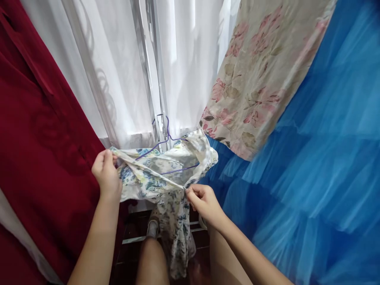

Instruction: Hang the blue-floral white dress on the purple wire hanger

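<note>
A white floral dress [142, 180] with blue and yellow print hangs on a purple hanger [168, 134], its neckline spread wide. The hanger's hook is up by a metal rail, and its lower bar shows inside the neck opening. My left hand [107, 172] is closed on the dress's left shoulder edge. Lower and to the right, my right hand [204, 200] pinches the fabric at the front of the neckline, where a small fastening seems to be. The lower part of the dress drapes down between my legs.
White sheer curtains [118, 79] and an upright metal rail [152, 59] stand behind. Dark red cloth [44, 118] hangs at left. A beige floral cloth [252, 87] and blue ruffled tulle [311, 170] hang at right. A shoe [153, 219] is on the dark floor below.
</note>
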`<state>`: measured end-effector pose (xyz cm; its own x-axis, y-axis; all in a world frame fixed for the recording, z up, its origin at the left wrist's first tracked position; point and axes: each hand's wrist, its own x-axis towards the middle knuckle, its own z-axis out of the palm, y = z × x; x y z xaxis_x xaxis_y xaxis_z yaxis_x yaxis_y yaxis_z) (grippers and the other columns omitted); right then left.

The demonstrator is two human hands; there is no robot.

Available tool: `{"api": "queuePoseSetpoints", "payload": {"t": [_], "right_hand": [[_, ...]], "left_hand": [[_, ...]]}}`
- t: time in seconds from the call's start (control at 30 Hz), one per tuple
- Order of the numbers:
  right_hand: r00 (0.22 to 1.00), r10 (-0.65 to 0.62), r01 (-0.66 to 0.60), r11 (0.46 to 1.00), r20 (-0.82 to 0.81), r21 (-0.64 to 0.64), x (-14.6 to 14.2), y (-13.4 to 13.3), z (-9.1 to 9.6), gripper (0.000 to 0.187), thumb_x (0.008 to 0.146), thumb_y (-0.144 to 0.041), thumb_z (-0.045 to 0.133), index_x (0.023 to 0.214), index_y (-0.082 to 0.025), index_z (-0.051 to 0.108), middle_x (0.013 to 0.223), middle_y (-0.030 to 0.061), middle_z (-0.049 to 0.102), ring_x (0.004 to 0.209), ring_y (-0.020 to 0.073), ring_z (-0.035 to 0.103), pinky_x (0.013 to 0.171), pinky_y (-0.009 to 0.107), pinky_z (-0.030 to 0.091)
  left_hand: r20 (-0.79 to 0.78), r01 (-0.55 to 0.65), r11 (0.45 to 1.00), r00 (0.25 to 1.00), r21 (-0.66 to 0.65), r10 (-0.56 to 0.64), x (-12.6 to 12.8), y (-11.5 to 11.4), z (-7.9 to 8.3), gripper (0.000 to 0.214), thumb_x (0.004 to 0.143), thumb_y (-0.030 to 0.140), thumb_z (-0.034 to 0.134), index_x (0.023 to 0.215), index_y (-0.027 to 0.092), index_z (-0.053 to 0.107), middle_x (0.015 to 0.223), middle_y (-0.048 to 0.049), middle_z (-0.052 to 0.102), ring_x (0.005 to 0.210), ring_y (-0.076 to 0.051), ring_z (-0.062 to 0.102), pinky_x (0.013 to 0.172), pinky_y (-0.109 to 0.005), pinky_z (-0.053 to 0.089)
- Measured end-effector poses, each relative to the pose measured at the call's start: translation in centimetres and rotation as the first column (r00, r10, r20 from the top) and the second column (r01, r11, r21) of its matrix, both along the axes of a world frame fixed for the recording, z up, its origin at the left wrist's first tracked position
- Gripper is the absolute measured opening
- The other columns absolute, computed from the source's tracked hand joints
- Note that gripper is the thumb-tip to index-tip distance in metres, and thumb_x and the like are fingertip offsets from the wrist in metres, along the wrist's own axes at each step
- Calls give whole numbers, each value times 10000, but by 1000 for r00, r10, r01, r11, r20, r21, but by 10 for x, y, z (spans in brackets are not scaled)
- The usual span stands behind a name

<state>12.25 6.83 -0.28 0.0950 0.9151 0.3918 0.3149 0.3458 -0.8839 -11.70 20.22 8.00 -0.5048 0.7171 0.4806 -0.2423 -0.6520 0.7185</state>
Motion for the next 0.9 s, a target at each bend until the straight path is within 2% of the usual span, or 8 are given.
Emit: {"api": "queuePoseSetpoints", "payload": {"t": [0.13, 0.23, 0.33, 0.53, 0.67, 0.77, 0.83, 0.9], "right_hand": [[999, 52, -53, 997, -4, -53, 4, -15, -3, 330, 889, -284, 487, 575, -186, 457, 467, -48, 422, 441, 91, 392, 459, 227, 253], [998, -2, -3, 997, -66, -74, 15, -15, -16, 342, 891, -290, 460, 564, -189, 470, 447, -42, 446, 421, 95, 399, 458, 227, 280], [990, -101, 91, 990, -99, -104, 42, -13, -42, 353, 888, -311, 442, 558, -191, 484, 430, -39, 455, 417, 100, 396, 466, 230, 294], [957, -12, 157, 862, 291, -482, 101, -24, -97, 335, 810, -255, 482, 487, -177, 518, 431, 5, 524, 455, 134, 494, 534, 252, 364], [844, 22, 248, 870, 536, -426, 96, -43, -83, 90, 710, -218, 609, 741, -159, 670, 732, 61, 684, 727, 213, 610, 694, 293, 428], [923, 253, -119, 904, 290, -411, 70, -54, -54, 345, 651, -196, 681, 995, -170, 663, 948, 48, 680, 899, 226, 595, 827, 320, 447], [881, 470, -435, 768, -49, -469, 49, -59, -39, 361, 584, -170, 732, 938, -163, 662, 874, 11, 656, 850, 201, 589, 815, 310, 460], [791, 469, -611, 630, -392, -480, 31, -64, -33, 279, 540, -163, 738, 807, -147, 659, 740, -4, 628, 749, 181, 587, 764, 305, 468]], "left_hand": [[316, 252, 841, 943, -479, -102, -24, 28, -63, 335, 906, 233, 491, 605, 169, 361, 603, 31, 490, 567, -102, 524, 686, -247, 474], [336, 389, 710, 915, -587, -223, -9, 15, -115, 313, 897, 159, 457, 590, 168, 397, 594, -4, 525, 595, -139, 582, 701, -304, 493], [345, 505, 618, 863, -602, -370, 17, -10, -142, 155, 845, 165, 567, 692, 152, 546, 679, -33, 601, 701, -172, 641, 756, -329, 508], [-73, 687, 583, 618, -434, -783, 63, -67, -106, 230, 835, 380, 675, 852, 154, 636, 834, -36, 624, 831, -153, 593, 807, -241, 457], [-321, 764, 512, 408, -393, -854, 88, -112, -80, 229, 943, 391, 539, 916, 173, 605, 853, -25, 600, 824, -146, 553, 783, -243, 427], [-500, 746, 531, 307, -402, -810, 103, -141, -74, 222, 967, 380, 494, 936, 187, 599, 866, -22, 590, 843, -156, 551, 799, -259, 418], [-622, 714, 569, 240, -407, -746, 107, -150, -71, 231, 971, 372, 481, 919, 191, 615, 897, -31, 594, 886, -168, 557, 843, -275, 413], [-687, 681, 610, 212, -405, -695, 103, -149, -71, 228, 958, 384, 501, 968, 199, 634, 977, -50, 599, 965, -186, 555, 910, -295, 404]]}}
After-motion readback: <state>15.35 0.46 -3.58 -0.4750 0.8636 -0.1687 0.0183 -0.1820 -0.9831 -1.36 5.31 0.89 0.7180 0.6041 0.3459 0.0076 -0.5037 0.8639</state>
